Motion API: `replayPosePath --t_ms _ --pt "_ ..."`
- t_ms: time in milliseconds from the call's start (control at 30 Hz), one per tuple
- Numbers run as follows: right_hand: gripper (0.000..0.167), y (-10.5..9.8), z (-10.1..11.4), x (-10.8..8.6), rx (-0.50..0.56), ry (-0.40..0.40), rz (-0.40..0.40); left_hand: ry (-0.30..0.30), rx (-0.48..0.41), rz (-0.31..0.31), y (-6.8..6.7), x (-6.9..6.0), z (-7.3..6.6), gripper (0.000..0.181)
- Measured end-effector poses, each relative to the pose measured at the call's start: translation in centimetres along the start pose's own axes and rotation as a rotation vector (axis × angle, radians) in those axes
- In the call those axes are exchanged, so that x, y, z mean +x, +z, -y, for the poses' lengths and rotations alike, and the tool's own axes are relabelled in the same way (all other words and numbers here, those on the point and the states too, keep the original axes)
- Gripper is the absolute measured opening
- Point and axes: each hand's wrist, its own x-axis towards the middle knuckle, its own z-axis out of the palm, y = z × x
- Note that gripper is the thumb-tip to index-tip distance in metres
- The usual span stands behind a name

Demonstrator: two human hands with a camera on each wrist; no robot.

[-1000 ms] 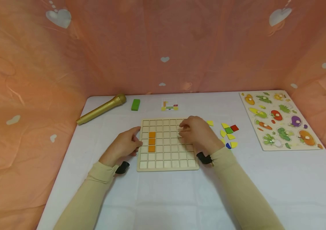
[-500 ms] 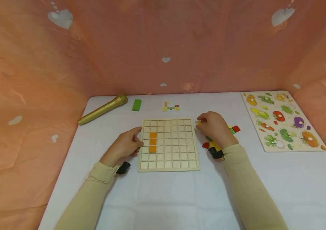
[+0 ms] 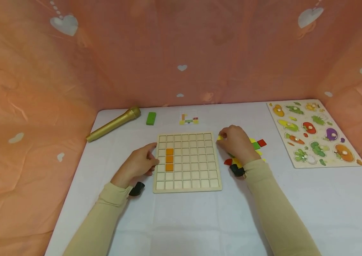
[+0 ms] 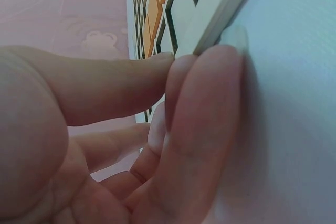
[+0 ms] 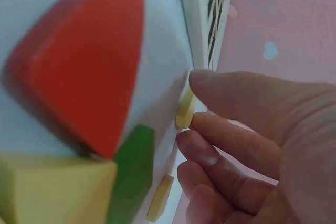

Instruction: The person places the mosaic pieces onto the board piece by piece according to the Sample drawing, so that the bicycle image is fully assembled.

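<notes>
So left hand point(image 3: 137, 163), fingers apart, touches the pale square wooden board point(image 3: 190, 165), probably steadying it; right hand point(image 3: 236, 143) pinches a flat yellow piece point(image 5: 185, 110).

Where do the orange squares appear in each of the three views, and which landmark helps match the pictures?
Head: the orange squares sit just left of the picture's centre, in the second column from the left of the wooden grid board.
Left wrist: the orange squares are near the top, slightly left of centre.
Right wrist: not in it.
Shared landmark: the wooden grid board, partly visible in both wrist views.
</notes>
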Motion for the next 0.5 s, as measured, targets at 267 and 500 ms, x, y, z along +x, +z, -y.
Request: replayPosePath --t_ms 267,500 --pt "0.027 0.0 0.2 -0.11 0.003 0.0 0.0 0.013 -0.005 0.002 -0.02 -0.12 -0.01 0.075" --pt "0.026 0.05 0.16 -0.08 0.003 0.001 0.011 0.011 -0.017 0.0 0.07 -0.05 0.14 0.075"
